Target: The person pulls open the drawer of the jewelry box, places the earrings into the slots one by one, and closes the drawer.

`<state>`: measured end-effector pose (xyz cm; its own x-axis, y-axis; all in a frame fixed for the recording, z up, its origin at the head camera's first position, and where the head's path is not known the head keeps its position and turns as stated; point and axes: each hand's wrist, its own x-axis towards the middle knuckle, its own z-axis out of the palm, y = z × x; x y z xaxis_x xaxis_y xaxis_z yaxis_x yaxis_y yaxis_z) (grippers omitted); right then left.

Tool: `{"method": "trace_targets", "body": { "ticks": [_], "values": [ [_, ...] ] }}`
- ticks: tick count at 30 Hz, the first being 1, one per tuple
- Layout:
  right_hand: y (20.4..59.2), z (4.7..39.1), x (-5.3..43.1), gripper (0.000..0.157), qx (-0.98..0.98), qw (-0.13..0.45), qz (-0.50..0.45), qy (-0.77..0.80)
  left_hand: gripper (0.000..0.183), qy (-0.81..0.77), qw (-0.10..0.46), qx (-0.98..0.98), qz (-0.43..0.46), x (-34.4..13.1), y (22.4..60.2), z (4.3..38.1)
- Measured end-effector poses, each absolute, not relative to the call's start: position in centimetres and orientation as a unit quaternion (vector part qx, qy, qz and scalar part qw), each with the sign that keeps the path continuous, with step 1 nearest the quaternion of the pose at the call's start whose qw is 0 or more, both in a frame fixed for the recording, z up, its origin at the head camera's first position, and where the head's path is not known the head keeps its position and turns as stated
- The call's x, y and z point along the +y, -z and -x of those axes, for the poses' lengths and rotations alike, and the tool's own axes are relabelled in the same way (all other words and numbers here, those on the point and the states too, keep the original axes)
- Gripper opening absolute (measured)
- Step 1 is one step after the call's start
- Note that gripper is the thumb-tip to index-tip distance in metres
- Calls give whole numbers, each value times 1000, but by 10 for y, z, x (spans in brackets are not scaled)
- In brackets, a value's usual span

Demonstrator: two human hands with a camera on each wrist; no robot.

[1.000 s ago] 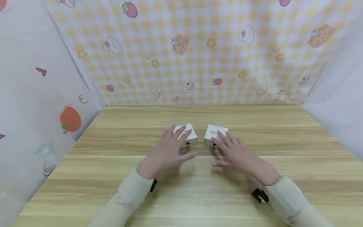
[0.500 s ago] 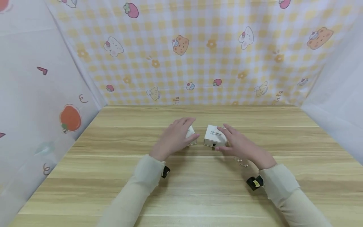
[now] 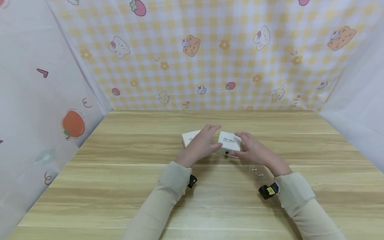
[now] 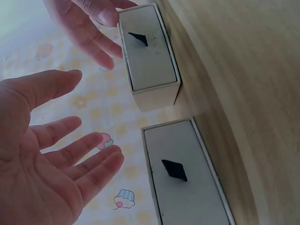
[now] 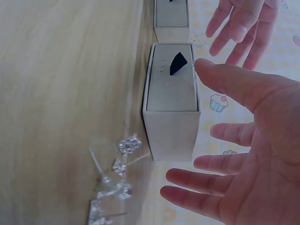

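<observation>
Two small white drawer boxes lie side by side on the wooden table. Each has a black pull tab on its front. My left hand (image 3: 201, 146) hovers between them, partly covering the left box (image 3: 189, 136) in the head view. Its thumb and fingers are spread apart, and they point toward the right box (image 3: 229, 141). On that box's other side is my right hand (image 3: 255, 151), fingers relaxed and thumb near the front corner. The right wrist view shows its palm (image 5: 262, 164) with nothing in it. Both hands frame the right box from either side.
Several sparkly stud earrings (image 5: 117, 176) lie on the table (image 3: 120, 186), in front of the right box and close to my right wrist. A checked cloth (image 3: 210, 60) hangs behind the table, with a white printed cloth (image 3: 54, 100) along the left.
My left hand has moved right, from over the left box to beside the right box. My right hand has drawn off the right box's top to its right side, uncovering the earrings.
</observation>
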<state>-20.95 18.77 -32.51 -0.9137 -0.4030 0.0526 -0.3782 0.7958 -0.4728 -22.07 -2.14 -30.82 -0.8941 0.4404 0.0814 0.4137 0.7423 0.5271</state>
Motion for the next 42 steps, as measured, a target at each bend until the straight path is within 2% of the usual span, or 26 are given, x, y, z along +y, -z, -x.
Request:
{"method": "trace_targets", "body": {
  "ticks": [23, 34, 42],
  "values": [
    [332, 213, 193, 60, 948, 10, 219, 231, 56, -232, 55, 940, -243, -10, 324, 220],
    [332, 211, 192, 58, 951, 19, 213, 223, 43, -197, 47, 944, -259, -10, 325, 220],
    [333, 214, 192, 56, 945, 24, 212, 248, 42, -185, 46, 946, -262, -9, 326, 221]
  ]
}}
